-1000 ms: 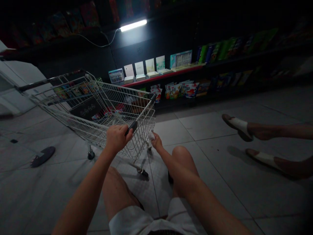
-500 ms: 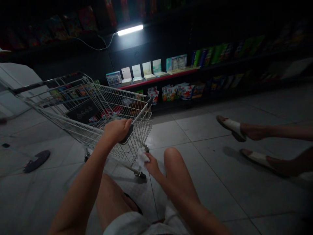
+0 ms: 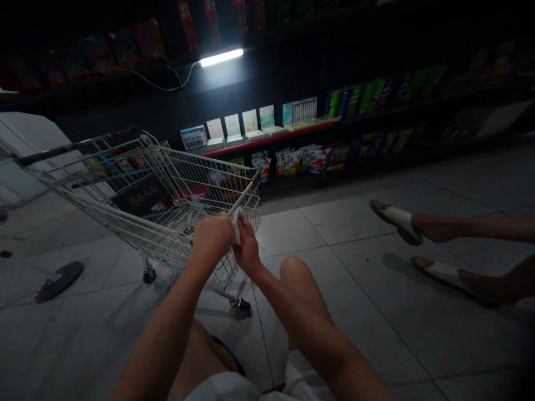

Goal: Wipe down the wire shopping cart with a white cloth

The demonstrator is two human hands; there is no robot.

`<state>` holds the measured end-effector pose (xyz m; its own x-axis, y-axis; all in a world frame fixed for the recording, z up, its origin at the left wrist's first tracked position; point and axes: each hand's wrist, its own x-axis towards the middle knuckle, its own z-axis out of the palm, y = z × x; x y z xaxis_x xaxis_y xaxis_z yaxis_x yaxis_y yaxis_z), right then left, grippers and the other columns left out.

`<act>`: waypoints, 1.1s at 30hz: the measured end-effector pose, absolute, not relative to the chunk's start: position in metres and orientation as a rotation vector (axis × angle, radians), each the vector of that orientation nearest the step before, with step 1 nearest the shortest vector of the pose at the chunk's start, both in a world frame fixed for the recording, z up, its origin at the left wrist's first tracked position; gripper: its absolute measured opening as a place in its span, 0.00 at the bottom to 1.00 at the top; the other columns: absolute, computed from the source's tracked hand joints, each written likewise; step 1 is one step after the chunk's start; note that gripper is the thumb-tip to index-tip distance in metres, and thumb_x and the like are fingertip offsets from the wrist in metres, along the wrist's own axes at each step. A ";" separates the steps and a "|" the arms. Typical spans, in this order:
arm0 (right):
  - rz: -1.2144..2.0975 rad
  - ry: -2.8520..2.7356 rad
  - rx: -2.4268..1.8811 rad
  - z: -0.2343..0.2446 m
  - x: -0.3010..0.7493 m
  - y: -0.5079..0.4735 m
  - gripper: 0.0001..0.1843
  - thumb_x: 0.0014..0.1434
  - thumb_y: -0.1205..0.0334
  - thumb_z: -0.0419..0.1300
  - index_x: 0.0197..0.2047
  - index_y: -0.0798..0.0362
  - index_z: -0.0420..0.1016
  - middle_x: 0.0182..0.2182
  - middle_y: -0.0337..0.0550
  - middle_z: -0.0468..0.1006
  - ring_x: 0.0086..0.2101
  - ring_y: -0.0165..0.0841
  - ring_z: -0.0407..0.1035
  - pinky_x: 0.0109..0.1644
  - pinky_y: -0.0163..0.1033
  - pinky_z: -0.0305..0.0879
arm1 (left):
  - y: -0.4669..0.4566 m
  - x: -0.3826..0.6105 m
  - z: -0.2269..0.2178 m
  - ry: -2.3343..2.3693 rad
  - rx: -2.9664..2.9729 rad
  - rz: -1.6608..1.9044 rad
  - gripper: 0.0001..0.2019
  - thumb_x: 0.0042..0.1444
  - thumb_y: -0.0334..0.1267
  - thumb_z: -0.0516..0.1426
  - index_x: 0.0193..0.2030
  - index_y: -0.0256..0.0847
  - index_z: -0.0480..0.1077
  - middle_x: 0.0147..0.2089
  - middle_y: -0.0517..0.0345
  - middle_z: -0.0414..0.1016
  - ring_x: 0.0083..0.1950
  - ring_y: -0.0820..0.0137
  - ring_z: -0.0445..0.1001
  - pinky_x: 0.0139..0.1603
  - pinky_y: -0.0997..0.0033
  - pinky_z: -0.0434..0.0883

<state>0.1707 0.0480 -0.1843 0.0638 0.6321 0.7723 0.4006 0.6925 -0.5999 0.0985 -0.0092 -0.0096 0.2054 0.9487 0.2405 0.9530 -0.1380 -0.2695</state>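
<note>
From the head camera, looking down in dim light, the person sits low on the tiled floor (image 3: 359, 312) with bare knees forward and a wire cart (image 3: 196, 177) just ahead, tilted in the frame. The left hand (image 3: 213, 236) is curled in a fist over the near end of the cart's top rail (image 3: 246, 195), so that grip is closed on the cart. The right hand (image 3: 247, 252) is right beside it, touching it, and its fingers pinch a small white cloth (image 3: 237, 224) against the rail and the mesh below. The cloth looks soft, light and easily bunched; folded into a pad under the fingertips it would be easiest to control. The cart is probably light for its size, stiff in its wires and free to roll on its casters (image 3: 241, 303), so a hold on the thick rail seems firmer than one on the thin mesh. Boxes lie in the basket, too dark to name. To the right, well apart, another person's feet in white sandals (image 3: 397, 220) rest on the tiles. Behind are shelves (image 3: 276, 135) of cards and packets under a tube light (image 3: 221, 57), and a dark disc (image 3: 58, 279) lies on the floor at left.
</note>
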 end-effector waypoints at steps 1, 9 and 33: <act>0.175 -1.611 -0.822 -0.195 0.171 0.036 0.39 0.58 0.68 0.53 0.72 0.50 0.52 0.69 0.47 0.56 0.67 0.40 0.54 0.70 0.50 0.59 | -0.010 0.098 -0.009 -1.776 -2.122 -0.001 0.15 0.66 0.34 0.43 0.44 0.32 0.69 0.36 0.37 0.81 0.39 0.50 0.82 0.37 0.58 0.74; 0.010 -2.010 -0.726 -0.205 0.226 0.054 0.27 0.56 0.72 0.56 0.58 0.47 0.75 0.60 0.46 0.72 0.50 0.37 0.72 0.53 0.45 0.70 | -0.020 0.085 -0.010 -1.728 -2.164 0.038 0.15 0.68 0.39 0.44 0.43 0.36 0.70 0.36 0.40 0.81 0.39 0.52 0.82 0.37 0.58 0.75; -0.153 -1.910 -0.726 -0.144 0.185 0.023 0.35 0.58 0.73 0.52 0.68 0.47 0.62 0.66 0.43 0.63 0.61 0.39 0.63 0.64 0.45 0.65 | -0.050 0.026 -0.003 -1.676 -2.207 0.181 0.17 0.68 0.42 0.44 0.42 0.39 0.72 0.37 0.47 0.82 0.38 0.56 0.81 0.32 0.65 0.67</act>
